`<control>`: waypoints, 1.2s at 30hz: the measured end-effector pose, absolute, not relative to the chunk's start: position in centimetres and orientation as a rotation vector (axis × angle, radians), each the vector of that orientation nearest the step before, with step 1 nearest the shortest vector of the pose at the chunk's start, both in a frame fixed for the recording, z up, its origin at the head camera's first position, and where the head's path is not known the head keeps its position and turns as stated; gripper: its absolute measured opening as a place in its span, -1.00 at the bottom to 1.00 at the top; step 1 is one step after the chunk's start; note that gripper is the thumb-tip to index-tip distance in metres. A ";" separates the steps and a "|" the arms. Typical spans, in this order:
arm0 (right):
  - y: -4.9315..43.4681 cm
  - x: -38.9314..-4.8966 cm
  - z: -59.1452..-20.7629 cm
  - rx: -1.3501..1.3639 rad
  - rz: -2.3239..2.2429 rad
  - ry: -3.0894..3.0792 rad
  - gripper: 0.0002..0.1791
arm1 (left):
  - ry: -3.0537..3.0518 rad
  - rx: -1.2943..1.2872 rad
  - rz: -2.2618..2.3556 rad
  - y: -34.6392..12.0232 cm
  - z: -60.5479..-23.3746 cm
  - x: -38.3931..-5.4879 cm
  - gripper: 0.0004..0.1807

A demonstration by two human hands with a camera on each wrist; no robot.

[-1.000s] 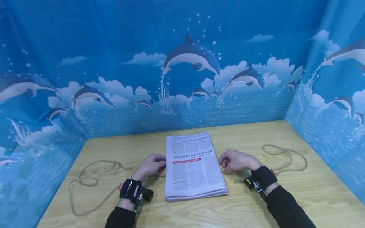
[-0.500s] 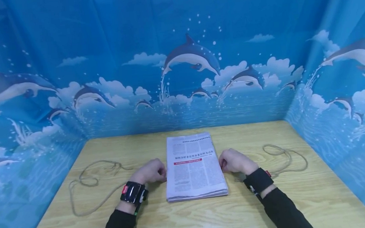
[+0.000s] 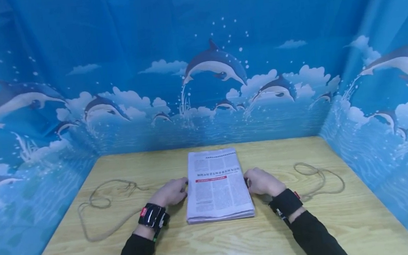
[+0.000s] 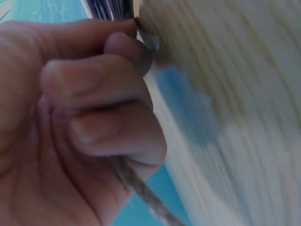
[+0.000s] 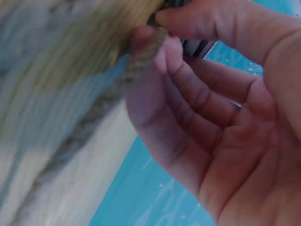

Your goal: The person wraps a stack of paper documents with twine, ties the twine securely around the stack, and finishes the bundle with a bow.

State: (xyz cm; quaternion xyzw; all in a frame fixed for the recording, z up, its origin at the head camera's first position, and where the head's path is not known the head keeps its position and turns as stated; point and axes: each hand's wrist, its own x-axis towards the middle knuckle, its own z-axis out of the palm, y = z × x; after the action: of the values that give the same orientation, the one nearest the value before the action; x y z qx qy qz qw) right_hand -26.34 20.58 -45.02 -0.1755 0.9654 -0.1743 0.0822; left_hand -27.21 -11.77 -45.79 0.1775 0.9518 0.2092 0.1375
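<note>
Rope (image 4: 143, 190) held at both edges of the papers (image 3: 217, 201)

On the left, a loop of rope is spread over the surface (image 3: 200, 249), and its near part is gripped in the curled left hand (image 3: 170, 192). In the middle, the papers are laid flat, flanked by both hands. On the right, rope is pinched in the narrowed right hand (image 3: 263, 181). The rope is apparently being positioned beneath the papers, though their underside is hidden; next, both lengths should probably be drawn up evenly and crossed on top.
</note>
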 end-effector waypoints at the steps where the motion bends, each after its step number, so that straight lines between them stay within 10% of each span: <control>1: 20.6 -26.4 -45.0 -0.538 -0.520 2.885 -0.87 | 2.753 0.517 0.604 -11.8 -45.8 -27.2 -0.53; 16: 21.0 -27.9 -45.5 -0.589 -0.582 2.900 -0.74 | 2.885 0.594 0.563 -12.3 -46.6 -28.5 -0.73; 36: 21.1 -29.2 -45.1 -0.418 -0.421 2.932 -0.68 | 2.855 0.430 0.480 -11.5 -46.4 -28.7 -0.51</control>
State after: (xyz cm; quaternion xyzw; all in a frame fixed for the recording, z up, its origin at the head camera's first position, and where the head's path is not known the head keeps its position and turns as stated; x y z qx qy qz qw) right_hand -29.19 21.05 -45.14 -0.1394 0.9774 -0.1404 0.0748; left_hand -28.69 -11.49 -46.36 0.1461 0.9699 0.1629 0.1071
